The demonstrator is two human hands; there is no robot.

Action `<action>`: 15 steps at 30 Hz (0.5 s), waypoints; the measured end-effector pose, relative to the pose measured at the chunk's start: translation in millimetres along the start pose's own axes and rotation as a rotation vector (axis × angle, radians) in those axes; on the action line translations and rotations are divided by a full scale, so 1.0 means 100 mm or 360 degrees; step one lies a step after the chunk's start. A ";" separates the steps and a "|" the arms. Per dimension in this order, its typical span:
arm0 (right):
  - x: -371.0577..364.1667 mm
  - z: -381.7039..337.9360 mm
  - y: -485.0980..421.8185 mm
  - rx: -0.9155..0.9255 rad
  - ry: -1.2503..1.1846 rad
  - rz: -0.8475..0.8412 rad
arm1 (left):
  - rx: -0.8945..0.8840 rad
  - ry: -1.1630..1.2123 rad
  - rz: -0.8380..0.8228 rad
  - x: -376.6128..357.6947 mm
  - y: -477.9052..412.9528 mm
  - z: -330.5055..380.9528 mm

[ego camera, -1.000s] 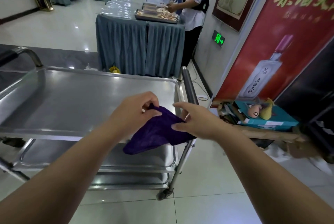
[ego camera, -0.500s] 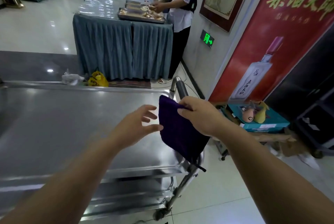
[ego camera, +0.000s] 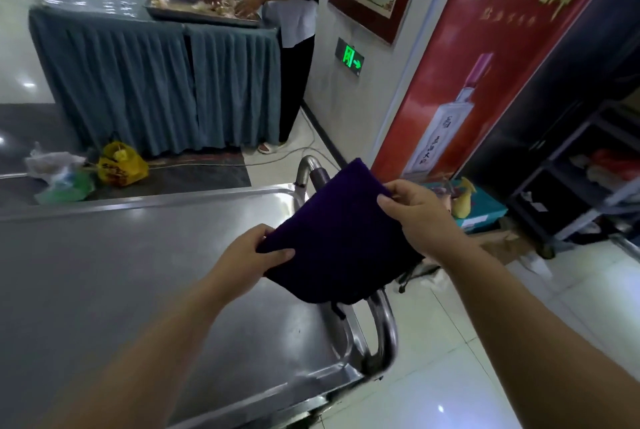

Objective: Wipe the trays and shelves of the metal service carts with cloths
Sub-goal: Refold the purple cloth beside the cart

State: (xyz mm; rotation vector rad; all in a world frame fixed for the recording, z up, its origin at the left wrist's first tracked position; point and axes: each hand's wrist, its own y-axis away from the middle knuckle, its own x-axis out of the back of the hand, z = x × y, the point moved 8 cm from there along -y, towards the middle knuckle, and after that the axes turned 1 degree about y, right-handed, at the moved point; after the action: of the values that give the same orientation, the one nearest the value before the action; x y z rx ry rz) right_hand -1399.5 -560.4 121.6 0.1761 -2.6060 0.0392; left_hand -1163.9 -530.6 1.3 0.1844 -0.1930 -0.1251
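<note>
Both hands hold a dark purple cloth [ego camera: 343,238] spread flat between them, above the right end of a stainless steel service cart's top tray [ego camera: 138,272]. The left hand [ego camera: 249,255] pinches the cloth's near left edge, with the thumb lying on top and the fingers tucked beneath. The right hand [ego camera: 422,217] grips the far right edge, its fingers curled over the fabric. The cloth tilts, its far corner raised and its near edge hanging low over the cart's curved tubular steel handle [ego camera: 384,324]. Whether the lowest part touches the tray rim cannot be told. A small dark loop dangles from the bottom edge of the cloth.

Beyond the cart stands a long counter skirted in pleated blue-grey fabric [ego camera: 156,82]. On it lies a shallow metal pan of pale food [ego camera: 201,9], and a person in a white shirt and dark trousers [ego camera: 294,13] reaches into the pan with both hands. A yellow plastic bag [ego camera: 121,165] sits on the floor at the foot of the counter, next to some clear and green bags.

On the wall to the right glows a green exit sign [ego camera: 349,58], beside a tall red poster showing a white bottle [ego camera: 485,65]. A teal cardboard box [ego camera: 485,210] lies on the floor under the poster, near a dark metal shelving rack [ego camera: 571,186].
</note>
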 end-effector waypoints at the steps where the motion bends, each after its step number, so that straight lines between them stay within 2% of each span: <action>1: 0.04 0.12 -0.03 -0.0047 0.0079 0.0055 | 0.0006 0.0038 0.0011 0.01 -0.05 0.01; 8: 0.29 0.69 -0.33 -0.0304 0.0203 0.0305 | -0.0049 0.0082 0.0160 0.09 -0.53 0.23; 15: 0.27 1.15 -0.78 -0.0393 0.0323 0.0270 | -0.0010 -0.0079 0.0324 0.04 -0.94 0.12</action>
State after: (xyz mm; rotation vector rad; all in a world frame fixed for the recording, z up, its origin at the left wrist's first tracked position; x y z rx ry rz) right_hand -1469.6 -648.3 36.0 -0.1310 -2.3907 -0.1945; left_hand -1172.6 -625.1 -4.7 0.1542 -0.2597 0.0723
